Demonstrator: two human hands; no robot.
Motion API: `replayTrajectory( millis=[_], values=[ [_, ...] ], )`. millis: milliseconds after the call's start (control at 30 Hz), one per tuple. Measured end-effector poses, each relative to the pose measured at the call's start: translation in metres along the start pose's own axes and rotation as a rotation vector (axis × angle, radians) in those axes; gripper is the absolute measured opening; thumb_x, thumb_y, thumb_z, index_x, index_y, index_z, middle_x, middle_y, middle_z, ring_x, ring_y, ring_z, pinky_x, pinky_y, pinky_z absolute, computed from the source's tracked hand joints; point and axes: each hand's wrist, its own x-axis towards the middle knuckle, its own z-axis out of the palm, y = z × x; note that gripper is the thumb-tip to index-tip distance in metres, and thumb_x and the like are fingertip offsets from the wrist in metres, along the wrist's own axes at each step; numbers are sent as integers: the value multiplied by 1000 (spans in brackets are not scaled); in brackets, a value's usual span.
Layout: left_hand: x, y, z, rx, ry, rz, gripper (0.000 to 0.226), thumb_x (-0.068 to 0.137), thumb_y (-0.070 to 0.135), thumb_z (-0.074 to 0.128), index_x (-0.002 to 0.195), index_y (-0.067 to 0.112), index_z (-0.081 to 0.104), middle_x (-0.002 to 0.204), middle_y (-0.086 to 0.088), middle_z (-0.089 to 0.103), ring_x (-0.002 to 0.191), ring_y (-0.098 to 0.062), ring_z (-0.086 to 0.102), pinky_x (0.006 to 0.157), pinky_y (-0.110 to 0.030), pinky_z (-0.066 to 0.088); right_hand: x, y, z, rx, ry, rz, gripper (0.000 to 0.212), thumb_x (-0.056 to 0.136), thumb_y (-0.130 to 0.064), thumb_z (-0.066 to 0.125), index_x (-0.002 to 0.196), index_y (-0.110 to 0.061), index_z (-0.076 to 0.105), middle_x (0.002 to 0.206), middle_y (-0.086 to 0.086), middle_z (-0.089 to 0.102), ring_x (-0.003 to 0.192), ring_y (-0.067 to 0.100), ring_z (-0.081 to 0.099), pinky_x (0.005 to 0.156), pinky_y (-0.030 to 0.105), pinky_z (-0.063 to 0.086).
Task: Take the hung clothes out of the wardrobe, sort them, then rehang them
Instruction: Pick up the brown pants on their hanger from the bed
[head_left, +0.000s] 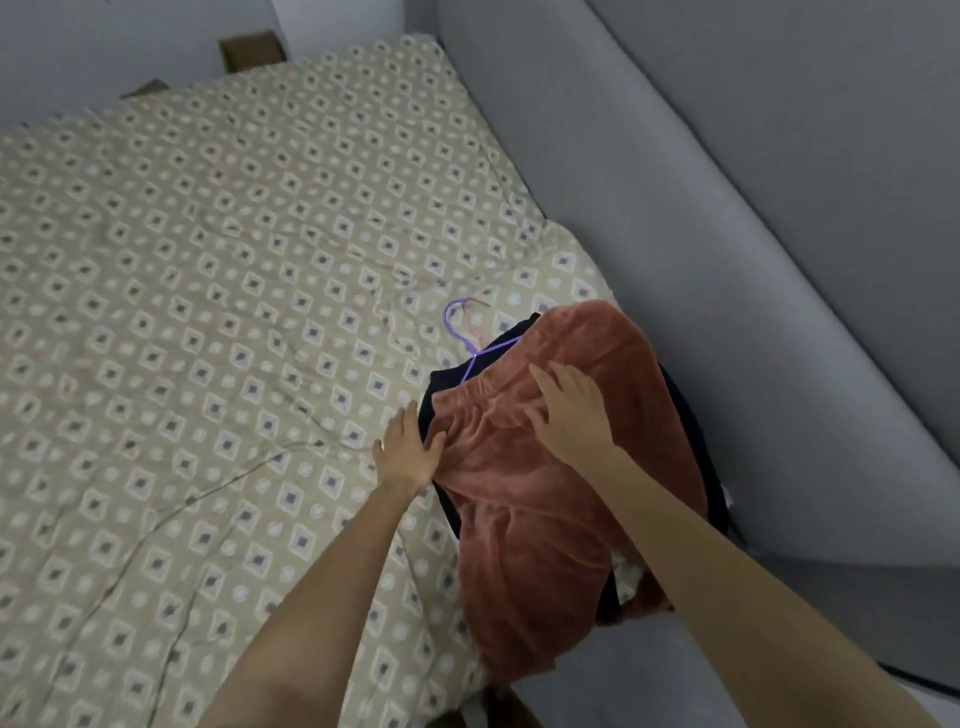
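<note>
Since the rust fleece garment (545, 499) already lies spread over a dark garment (441, 384) at the corner of the bed, the step in hand looks like laying it flat for sorting. Neither hand has closed on anything. The right hand (566, 410) rests palm-down on the fleece with its fingers spread and straight. The left hand (408, 454) sits at the cloth's near-left edge with its fingers extended and its thumb touching the rust fabric; no pinch is visible.

The fleece is thick and looks likely to bunch, so I would smooth it outward from under the right palm. The left hand can steady the edge so the dark piece beneath does not drag along.

Just beyond the right fingertips, a purple hanger (467, 332) pokes out from under the cloth, its hook lying on the quilt. Sweeping toward it could snag the fabric on the wire or shift the hanger, so it is better to stroke away from it. To the left of the left hand the patterned quilt (208, 260) stretches out. To the right of the right hand a grey padded panel (727, 260) runs alongside the bed.
</note>
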Motion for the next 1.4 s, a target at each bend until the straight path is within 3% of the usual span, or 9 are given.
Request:
replayTrajectory(
  millis=[200,433,700,833,933,1000,1167,1300,1400],
  values=[
    [56,1,54,-165,5,-42,71,98,45,50,156,20,18,159,-7,30,145,-27,29,118,-53,17,59,21,36,-71,53,-116,59,93,-30,57,148,-15,40,155,13,35,146,33,23,120,48,11],
    [80,-3,88,-362,37,-72,71,101,41,46,158,26,6,147,-7,49,131,-33,48,113,-54,32,101,41,58,-250,82,-266,65,92,-33,57,151,-18,35,160,13,24,150,32,11,120,51,0],
    [58,-3,74,-592,33,-158,46,99,34,56,134,8,43,123,-9,60,114,-27,59,91,-30,43,101,34,50,-299,14,-209,64,97,-45,47,153,-18,30,156,12,31,148,34,15,117,54,-9],
    [27,6,57,-572,60,-106,33,96,34,61,121,14,52,108,0,63,103,-23,62,84,-29,43,85,36,36,-234,-1,-117,55,96,-49,50,137,-13,54,141,17,46,136,38,34,118,57,-3],
    [5,12,34,-569,130,-32,26,93,33,66,112,22,52,103,4,66,98,-18,64,85,-32,48,67,37,23,-196,35,-85,50,93,-51,47,117,-11,66,121,18,58,118,40,52,114,62,19],
    [-10,15,17,-576,140,28,28,90,36,68,112,27,52,103,6,68,97,-13,65,88,-35,51,56,36,8,-126,88,-77,46,93,-48,53,114,-9,65,113,17,60,111,40,55,112,61,26],
    [-53,31,-20,-558,142,139,34,87,32,74,112,24,53,101,7,68,93,-7,65,88,-33,52,21,30,-38,-33,106,-35,40,97,-50,50,104,-12,58,101,8,61,101,31,57,115,46,21],
    [-88,42,-37,-540,122,218,34,86,33,75,110,20,55,97,8,67,88,-5,64,83,-31,52,-28,30,-71,0,191,18,38,93,-55,53,85,-17,50,82,3,55,83,29,55,90,39,33],
    [-112,45,-45,-499,87,300,26,86,33,75,101,20,58,89,4,67,82,-9,63,77,-30,50,-77,29,-89,-4,208,105,42,91,-59,52,87,-18,51,83,2,54,86,28,53,81,38,34]
  ],
)
